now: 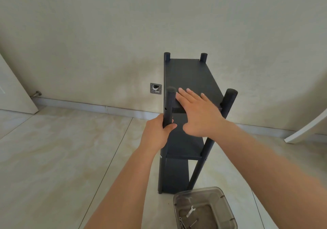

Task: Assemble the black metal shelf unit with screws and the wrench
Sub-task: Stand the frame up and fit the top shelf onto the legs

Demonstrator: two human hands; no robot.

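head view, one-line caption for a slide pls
Left hand grips black metal shelf unit's post; right hand presses its top shelf.

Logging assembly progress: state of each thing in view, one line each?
shelf unit: upright on floor, shelves mounted between posts
left hand: grips near-left post
right hand: open, fingers flat on top shelf
plastic box: open, on floor
wrench: lying in box, unused
screws: loose in box

I've got my left hand (pixel 155 133) gripping the near-left post (pixel 169 108) of the shelf unit (pixel 191 76), right hand (pixel 200 112) flat on its top shelf.
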